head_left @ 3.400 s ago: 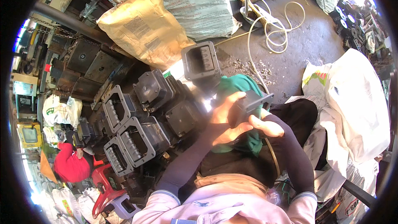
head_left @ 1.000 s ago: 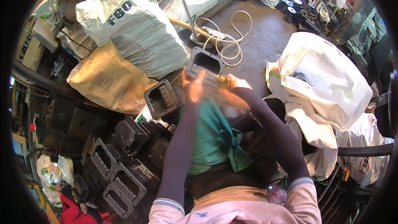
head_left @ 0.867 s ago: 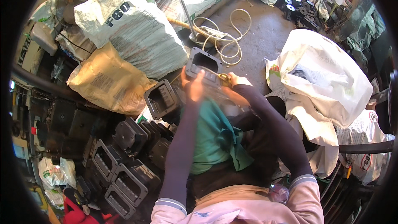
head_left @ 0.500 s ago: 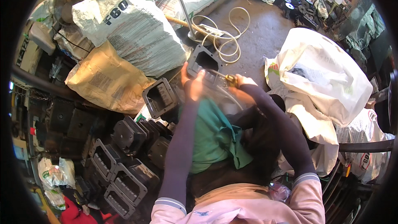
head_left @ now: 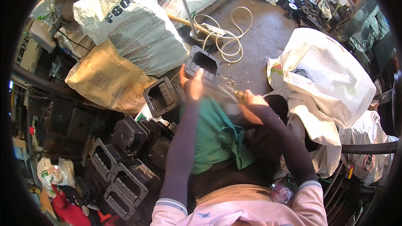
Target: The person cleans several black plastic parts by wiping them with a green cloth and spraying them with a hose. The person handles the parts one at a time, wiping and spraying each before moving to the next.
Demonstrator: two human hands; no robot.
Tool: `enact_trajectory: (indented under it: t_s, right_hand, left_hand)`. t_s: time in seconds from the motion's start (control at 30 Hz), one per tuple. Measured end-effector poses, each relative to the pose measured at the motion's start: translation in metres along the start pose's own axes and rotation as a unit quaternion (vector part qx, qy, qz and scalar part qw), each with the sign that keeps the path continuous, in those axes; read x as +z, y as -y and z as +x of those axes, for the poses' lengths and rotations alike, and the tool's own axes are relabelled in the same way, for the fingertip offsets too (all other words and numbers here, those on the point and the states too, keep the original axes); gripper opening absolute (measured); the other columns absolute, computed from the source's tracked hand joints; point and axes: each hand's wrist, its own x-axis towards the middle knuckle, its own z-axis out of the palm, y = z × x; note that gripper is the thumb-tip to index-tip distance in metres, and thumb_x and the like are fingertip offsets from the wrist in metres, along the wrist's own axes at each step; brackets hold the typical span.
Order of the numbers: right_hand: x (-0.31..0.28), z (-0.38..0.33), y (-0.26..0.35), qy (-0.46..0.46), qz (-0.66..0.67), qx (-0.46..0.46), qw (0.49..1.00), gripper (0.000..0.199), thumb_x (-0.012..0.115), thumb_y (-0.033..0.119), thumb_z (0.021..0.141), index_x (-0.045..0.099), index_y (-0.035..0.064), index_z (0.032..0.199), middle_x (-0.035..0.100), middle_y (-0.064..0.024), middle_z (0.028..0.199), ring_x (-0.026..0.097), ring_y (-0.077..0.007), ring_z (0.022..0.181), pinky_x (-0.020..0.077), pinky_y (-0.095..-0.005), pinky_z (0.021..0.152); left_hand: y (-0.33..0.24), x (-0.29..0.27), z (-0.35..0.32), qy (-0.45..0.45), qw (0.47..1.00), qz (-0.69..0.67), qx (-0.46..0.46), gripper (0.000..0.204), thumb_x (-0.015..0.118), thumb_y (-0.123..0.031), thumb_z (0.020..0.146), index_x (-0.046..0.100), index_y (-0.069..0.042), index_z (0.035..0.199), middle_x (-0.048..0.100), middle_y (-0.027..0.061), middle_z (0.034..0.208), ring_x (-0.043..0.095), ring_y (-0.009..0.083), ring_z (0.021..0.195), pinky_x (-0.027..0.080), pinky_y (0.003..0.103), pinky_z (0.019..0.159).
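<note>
Above the green cloth [head_left: 211, 142] on my lap, my left hand [head_left: 192, 84] grips a dark grey, box-shaped plastic housing [head_left: 194, 58]. Its flanged rectangular opening faces up, and ribs show inside; my thumb lies over the near rim. To the right of it, apart from the housing, my right hand [head_left: 254, 101] is closed around a small brass-coloured tool [head_left: 240, 96], blurred by motion. A pale, blurred strip runs between the tool and the housing; I cannot make out what it is. Left of my left hand sits a similar housing [head_left: 161, 97].
Several more housings [head_left: 130, 184] are stacked at the lower left. A brown paper sack [head_left: 106, 79] and a large white sack [head_left: 130, 25] lie at the far left. An open white sack [head_left: 331, 79] stands on the right. Cream cable [head_left: 239, 37] loops over the floor.
My right hand has moved right and slightly down, away from the housing, with the brass-coloured tool. The housing in my left hand has shifted slightly left and turned a little.
</note>
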Motion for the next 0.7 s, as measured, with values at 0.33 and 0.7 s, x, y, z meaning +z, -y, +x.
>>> enact_trajectory:
  t_s: [0.33, 0.7]
  right_hand:
    - [0.000, -0.026, -0.004, -0.065, -0.036, 0.009, 0.997, 0.038, 0.059, 0.026, 0.091, 0.045, 0.0048, 0.119, 0.066, -0.0253, 0.082, 0.065, -0.0458, 0.078, 0.0494, -0.0548, 0.071]
    - [-0.021, -0.017, -0.004, 0.009, 0.049, 0.015, 0.999, 0.038, 0.064, 0.028, 0.090, 0.050, 0.0022, 0.115, 0.066, -0.0311, 0.097, 0.064, -0.0473, 0.096, 0.0519, -0.0491, 0.082]
  left_hand:
    - [0.001, 0.004, -0.005, 0.005, 0.998, -0.063, 0.031, 0.066, 0.075, -0.002, 0.083, 0.043, 0.001, 0.141, 0.059, 0.0132, 0.125, 0.059, 0.0196, 0.110, 0.045, 0.031, 0.098]
    - [-0.003, -0.001, -0.004, 0.082, 0.995, -0.042, 0.036, 0.061, 0.072, -0.015, 0.089, 0.044, 0.001, 0.141, 0.057, 0.0143, 0.129, 0.055, 0.0231, 0.119, 0.040, 0.034, 0.104]
